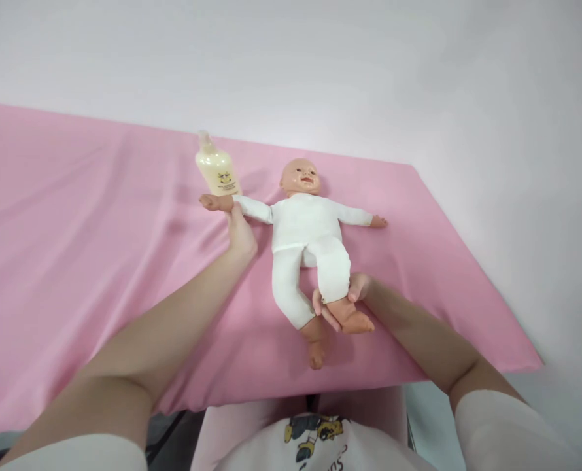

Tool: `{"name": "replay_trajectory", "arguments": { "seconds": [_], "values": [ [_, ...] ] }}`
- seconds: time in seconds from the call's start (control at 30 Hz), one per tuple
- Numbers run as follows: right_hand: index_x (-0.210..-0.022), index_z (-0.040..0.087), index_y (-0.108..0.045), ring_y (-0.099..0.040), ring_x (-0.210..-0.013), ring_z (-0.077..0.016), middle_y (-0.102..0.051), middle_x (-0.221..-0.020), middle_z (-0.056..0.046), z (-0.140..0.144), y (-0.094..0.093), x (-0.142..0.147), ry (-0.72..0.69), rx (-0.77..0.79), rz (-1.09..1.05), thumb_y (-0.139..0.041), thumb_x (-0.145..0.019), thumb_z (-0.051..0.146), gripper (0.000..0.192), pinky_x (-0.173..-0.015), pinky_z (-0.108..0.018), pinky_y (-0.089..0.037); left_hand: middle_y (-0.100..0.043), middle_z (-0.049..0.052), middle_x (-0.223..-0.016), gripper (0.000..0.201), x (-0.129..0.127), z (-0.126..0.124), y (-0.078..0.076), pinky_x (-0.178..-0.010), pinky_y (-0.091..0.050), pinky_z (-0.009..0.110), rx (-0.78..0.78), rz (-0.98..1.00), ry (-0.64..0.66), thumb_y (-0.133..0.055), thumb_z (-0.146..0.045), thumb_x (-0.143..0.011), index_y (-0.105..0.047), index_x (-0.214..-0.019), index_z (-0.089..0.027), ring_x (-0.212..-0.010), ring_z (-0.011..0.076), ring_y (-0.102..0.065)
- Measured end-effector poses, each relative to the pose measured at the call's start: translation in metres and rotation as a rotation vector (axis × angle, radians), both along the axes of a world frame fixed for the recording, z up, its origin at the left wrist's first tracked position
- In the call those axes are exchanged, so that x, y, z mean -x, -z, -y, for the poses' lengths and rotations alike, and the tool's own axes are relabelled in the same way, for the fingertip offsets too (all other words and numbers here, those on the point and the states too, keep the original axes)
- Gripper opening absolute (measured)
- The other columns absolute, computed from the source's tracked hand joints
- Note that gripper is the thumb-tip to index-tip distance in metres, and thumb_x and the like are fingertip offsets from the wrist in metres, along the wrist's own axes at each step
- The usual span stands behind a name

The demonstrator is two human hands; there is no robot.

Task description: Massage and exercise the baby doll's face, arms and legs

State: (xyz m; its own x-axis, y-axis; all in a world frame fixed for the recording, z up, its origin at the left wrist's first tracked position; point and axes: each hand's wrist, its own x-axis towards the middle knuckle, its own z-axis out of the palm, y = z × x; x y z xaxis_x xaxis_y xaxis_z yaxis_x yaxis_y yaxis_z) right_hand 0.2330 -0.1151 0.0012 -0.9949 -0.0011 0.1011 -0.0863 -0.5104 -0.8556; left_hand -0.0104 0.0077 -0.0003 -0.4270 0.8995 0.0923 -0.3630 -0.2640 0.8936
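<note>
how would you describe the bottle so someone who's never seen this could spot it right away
Start at the pink cloth covering the table, then find the baby doll in white lying on its back. Just past the doll's outstretched hand, which the left hand holds, stands the bottle: pale cream-yellow, with a small printed label, the only upright thing there.

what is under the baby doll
A pink cloth lies under the baby doll. The right hand cups its ankle from below; the surface beneath the cloth is covered.
</note>
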Motion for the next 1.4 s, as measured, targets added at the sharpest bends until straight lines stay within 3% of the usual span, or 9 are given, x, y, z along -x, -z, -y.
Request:
{"name": "replay_trajectory", "arguments": {
  "seconds": [0.23,0.37,0.5,0.67,0.83,0.97,1.2,1.3,1.4],
  "values": [
    [-0.108,0.017,-0.057,-0.068,-0.078,-0.0199,-0.072,-0.086,-0.007,0.005,-0.004,0.003,0.121,0.008,-0.035,-0.085,-0.069,0.064,0.068,-0.069,-0.03,-0.054,-0.054,0.01,-0.156,0.043,-0.008,0.015,-0.01,-0.113,-0.051,0.035,-0.016,-0.113,-0.007,-0.048,-0.03,-0.105,-0.042,-0.148,-0.026,-0.138,0.0216,-0.058],
    [-0.103,0.017,-0.064,-0.052,-0.059,-0.0149,-0.06,-0.062,0.002,0.004,-0.005,-0.001,0.497,0.199,-0.109,-0.074,-0.079,0.065,0.055,-0.067,-0.031,-0.049,-0.059,0.013,-0.148,0.046,-0.002,0.017,0.004,-0.122,-0.044,0.043,-0.229,-0.523,0.056,-0.066,-0.041,-0.094,-0.056,-0.136,-0.024,-0.139,0.0276,-0.056],
    [-0.098,0.017,-0.068,-0.038,-0.051,-0.0139,-0.041,-0.051,0.007,-0.004,-0.016,0.0,0.902,0.451,-0.054,-0.04,-0.101,0.064,0.055,-0.066,-0.03,-0.046,-0.063,0.014,-0.14,0.05,0.002,0.02,0.006,-0.123,-0.039,0.054,-0.471,-0.989,0.135,-0.073,-0.046,-0.087,-0.065,-0.132,-0.024,-0.136,0.0334,-0.056],
    [-0.089,0.016,-0.068,-0.036,-0.051,-0.015,-0.038,-0.051,0.006,-0.007,-0.022,0.004,1.01,0.536,0.057,-0.022,-0.107,0.063,0.068,-0.062,-0.029,-0.045,-0.063,0.014,-0.14,0.044,0.002,0.025,-0.002,-0.119,-0.041,0.055,-0.522,-1.222,0.233,-0.071,-0.041,-0.088,-0.069,-0.13,-0.027,-0.134,0.0347,-0.056],
    [-0.092,0.016,-0.067,-0.038,-0.052,-0.0156,-0.04,-0.053,0.005,-0.006,-0.019,0.004,0.982,0.491,0.064,-0.027,-0.107,0.061,0.062,-0.064,-0.03,-0.045,-0.065,0.014,-0.139,0.043,0.0,0.027,-0.003,-0.12,-0.041,0.054,-0.523,-1.193,0.24,-0.07,-0.041,-0.088,-0.068,-0.129,-0.026,-0.134,0.0343,-0.057],
    [-0.099,0.017,-0.065,-0.043,-0.055,-0.0164,-0.045,-0.055,0.005,-0.004,-0.012,0.001,0.866,0.417,0.022,-0.035,-0.104,0.062,0.055,-0.068,-0.032,-0.047,-0.067,0.013,-0.133,0.046,0.0,0.018,0.006,-0.121,-0.042,0.053,-0.431,-0.934,0.142,-0.07,-0.049,-0.089,-0.064,-0.127,-0.024,-0.132,0.0315,-0.06],
    [-0.114,0.016,-0.061,-0.066,-0.071,-0.0198,-0.072,-0.08,-0.006,0.002,0.006,-0.006,0.381,0.158,-0.034,-0.082,-0.077,0.062,0.063,-0.066,-0.031,-0.05,-0.063,0.008,-0.141,0.053,0.003,-0.005,0.018,-0.106,-0.055,0.04,-0.086,-0.269,0.041,-0.064,-0.06,-0.093,-0.05,-0.136,-0.032,-0.134,0.0266,-0.061],
    [-0.117,0.014,-0.06,-0.071,-0.078,-0.0226,-0.075,-0.086,-0.01,-0.001,0.004,-0.005,0.139,0.071,0.013,-0.089,-0.074,0.056,0.067,-0.07,-0.031,-0.052,-0.067,0.009,-0.132,0.042,0.003,-0.007,0.012,-0.098,-0.058,0.038,0.02,-0.124,0.036,-0.051,-0.053,-0.102,-0.048,-0.135,-0.027,-0.122,0.0243,-0.067],
    [-0.118,0.015,-0.059,-0.073,-0.083,-0.023,-0.076,-0.09,-0.009,-0.005,0.0,-0.004,0.085,0.017,0.044,-0.088,-0.077,0.049,0.061,-0.075,-0.033,-0.054,-0.068,0.009,-0.125,0.032,0.001,-0.007,0.005,-0.094,-0.058,0.034,0.067,-0.036,0.013,-0.041,-0.04,-0.107,-0.049,-0.132,-0.021,-0.113,0.0204,-0.068]
  ]
}}
